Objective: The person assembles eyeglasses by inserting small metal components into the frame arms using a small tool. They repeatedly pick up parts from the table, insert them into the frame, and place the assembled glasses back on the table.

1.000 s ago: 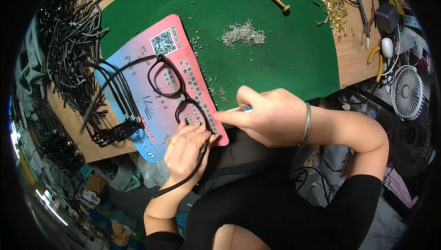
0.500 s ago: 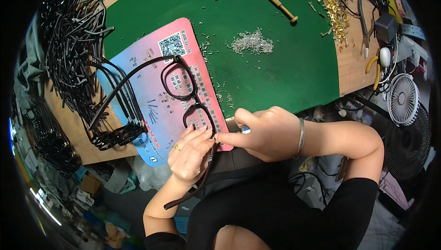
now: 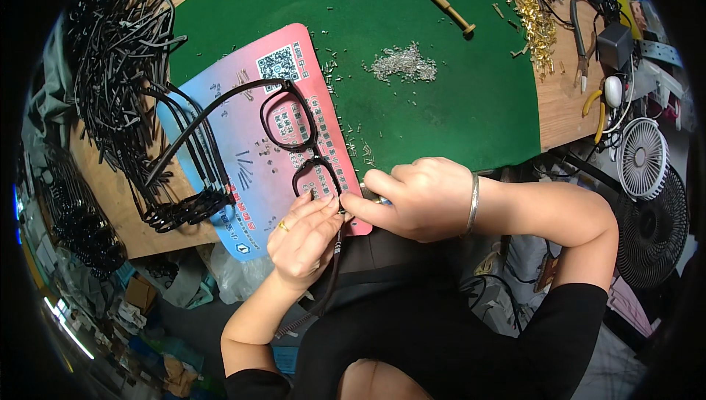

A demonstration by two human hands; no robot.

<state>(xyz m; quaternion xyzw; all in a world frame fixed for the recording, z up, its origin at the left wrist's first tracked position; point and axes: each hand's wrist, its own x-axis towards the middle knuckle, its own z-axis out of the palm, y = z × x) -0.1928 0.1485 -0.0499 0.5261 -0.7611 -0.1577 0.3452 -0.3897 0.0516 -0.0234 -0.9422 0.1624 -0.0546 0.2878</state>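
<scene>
A pair of black eyeglasses (image 3: pixel 315 135) lies over the pink-and-blue printed mat (image 3: pixel 254 135), one temple reaching left and the other toward my body. My left hand (image 3: pixel 303 244), with a gold ring, is closed on the near lens rim close to the hinge. Against that same hinge corner, the index finger of my right hand (image 3: pixel 423 200) points in, and its other fingers are curled. A small blue-and-white end shows between the right thumb and finger; the rest of that object is hidden. Small screws and thin pins lie on the mat.
Black glasses frames (image 3: pixel 184 212) are stacked at the left, by a heap of black temples (image 3: pixel 110 98). On the green cloth (image 3: pixel 478 113) are a pile of silver screws (image 3: pixel 403 64) and a brass screwdriver (image 3: pixel 445 4). Gold pieces (image 3: pixel 537 21), pliers (image 3: pixel 582 51) and a white fan (image 3: pixel 643 157) sit right.
My right hand has shifted slightly up and left, its fingers more curled, with less of the blue-and-white end showing. The temple near my body has swung a little. My left hand keeps its grip.
</scene>
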